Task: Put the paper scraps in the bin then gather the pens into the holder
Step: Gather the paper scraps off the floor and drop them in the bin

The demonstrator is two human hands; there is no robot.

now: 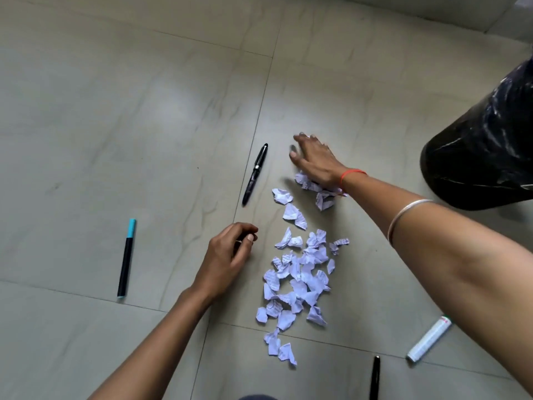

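Note:
Several torn white paper scraps (300, 272) lie in a loose pile on the tiled floor. My right hand (314, 161) reaches past the pile's far end, palm down and fingers spread, resting over a few scraps (323, 194) by my wrist. My left hand (227, 255) hovers just left of the pile, fingers loosely curled with nothing visible in them. A black pen (255, 174) lies left of my right hand. A black pen with a teal cap (127, 258) lies at far left. The bin (484, 145), lined with a black bag, stands at right. No holder is in view.
A white marker (429, 339) lies at lower right. Another black pen (375, 376) pokes in at the bottom edge. A pale wall base runs along the top right. Grey floor tiles stretch away to the left and back.

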